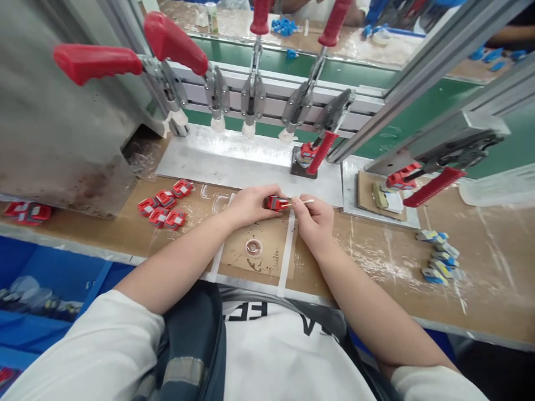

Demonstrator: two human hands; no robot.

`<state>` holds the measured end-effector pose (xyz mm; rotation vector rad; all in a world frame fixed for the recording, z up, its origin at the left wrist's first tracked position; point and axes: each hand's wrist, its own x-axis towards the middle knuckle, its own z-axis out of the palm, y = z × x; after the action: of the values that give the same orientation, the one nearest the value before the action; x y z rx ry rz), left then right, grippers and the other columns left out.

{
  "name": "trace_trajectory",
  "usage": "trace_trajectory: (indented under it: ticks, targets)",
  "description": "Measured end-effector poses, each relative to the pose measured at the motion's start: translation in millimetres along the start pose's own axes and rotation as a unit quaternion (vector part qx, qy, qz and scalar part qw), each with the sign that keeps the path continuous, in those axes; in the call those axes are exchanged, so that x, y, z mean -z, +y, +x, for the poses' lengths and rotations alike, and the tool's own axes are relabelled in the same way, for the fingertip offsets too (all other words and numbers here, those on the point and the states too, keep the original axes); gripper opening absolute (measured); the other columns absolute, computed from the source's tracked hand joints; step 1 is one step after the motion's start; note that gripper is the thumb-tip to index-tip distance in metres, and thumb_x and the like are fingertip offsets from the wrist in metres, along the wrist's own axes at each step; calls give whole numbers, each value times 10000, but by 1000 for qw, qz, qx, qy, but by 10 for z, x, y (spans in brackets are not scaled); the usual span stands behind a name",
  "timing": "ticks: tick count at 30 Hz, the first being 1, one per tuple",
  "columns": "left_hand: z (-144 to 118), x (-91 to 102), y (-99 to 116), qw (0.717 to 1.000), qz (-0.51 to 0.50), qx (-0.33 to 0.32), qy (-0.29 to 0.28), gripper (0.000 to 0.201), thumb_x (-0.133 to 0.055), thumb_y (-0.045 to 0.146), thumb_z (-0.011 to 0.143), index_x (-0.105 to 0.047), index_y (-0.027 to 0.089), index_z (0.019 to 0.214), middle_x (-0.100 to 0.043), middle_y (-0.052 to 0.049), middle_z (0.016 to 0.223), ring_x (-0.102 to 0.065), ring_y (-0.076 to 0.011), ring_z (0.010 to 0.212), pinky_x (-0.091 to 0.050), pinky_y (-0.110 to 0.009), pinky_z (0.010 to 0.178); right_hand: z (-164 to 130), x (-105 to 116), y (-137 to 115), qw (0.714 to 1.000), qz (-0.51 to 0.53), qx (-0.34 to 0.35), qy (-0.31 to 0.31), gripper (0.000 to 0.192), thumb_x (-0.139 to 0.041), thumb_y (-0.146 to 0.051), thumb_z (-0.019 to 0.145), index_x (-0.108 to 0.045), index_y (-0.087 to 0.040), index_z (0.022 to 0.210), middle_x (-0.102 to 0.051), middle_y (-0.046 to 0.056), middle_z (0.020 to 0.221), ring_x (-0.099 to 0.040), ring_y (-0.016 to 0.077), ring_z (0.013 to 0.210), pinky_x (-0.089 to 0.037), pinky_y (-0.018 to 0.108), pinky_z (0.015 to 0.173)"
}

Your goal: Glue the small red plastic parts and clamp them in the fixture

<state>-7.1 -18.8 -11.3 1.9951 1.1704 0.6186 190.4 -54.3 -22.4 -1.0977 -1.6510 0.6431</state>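
Your left hand (251, 205) gripping a red part (276, 203) above the bench (376, 250), your right hand (314, 220) pinching a thin stick (304, 201) whose tip meets it, loose red parts (165, 205) lying well left, grey-blue parts (438, 257) far right, red-handled clamps (254, 83) behind.

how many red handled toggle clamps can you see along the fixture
6. Four clamps have handles raised: far left, next to it, centre, right of centre. Two are lowered: on the metal plate and far right. Others may be out of frame.

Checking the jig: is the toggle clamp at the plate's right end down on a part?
Down: its red handle lies low, with a red part beneath.
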Motion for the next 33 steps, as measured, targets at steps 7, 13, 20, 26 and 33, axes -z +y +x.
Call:
trace_trajectory:
  ticks: [7,13,20,26,33]
  targets:
    - [14,-14,16,1000,-12,6,0,275,-798,441,790,-699,238,948,-654,44,740,-541,-143,663,-340,-261,620,17,-24,21,999,-18,2,-26,579,-520,-580,1049,-368,-230,614,-384,-25,584,-369,133,553,-303,328,583]
    - [19,-38,-34,999,-31,18,6,300,-814,454,777,-705,236,952,-648,32,759,-537,-146,687,-349,-251,613,33,-27,16,999,-18,2,-27,579,-525,-600,1042,-376,-231,622,-378,-30,575,-368,131,549,-308,327,586]
    - [25,-35,-58,997,-74,26,13,320,-846,389,741,-708,212,968,-692,16,820,-585,-154,743,-402,-254,658,55,33,58,999,-38,-1,-8,544,-551,-518,1041,-377,-229,615,-387,-30,576,-362,129,546,-293,325,576]
    - [20,-18,-18,996,-76,34,11,363,-864,396,717,-713,198,982,-666,27,777,-571,-142,713,-390,-249,649,104,63,107,997,-73,28,0,498,-553,-422,1049,-377,-230,625,-393,-32,589,-374,132,557,-286,322,592]
    - [54,-48,-112,993,-118,18,13,372,-854,362,722,-698,179,1004,-709,11,855,-602,-143,755,-424,-241,674,0,44,-75,993,17,78,-90,483,-502,-464,1079,-430,-227,664,-440,-29,616,-400,123,557,-305,295,584]
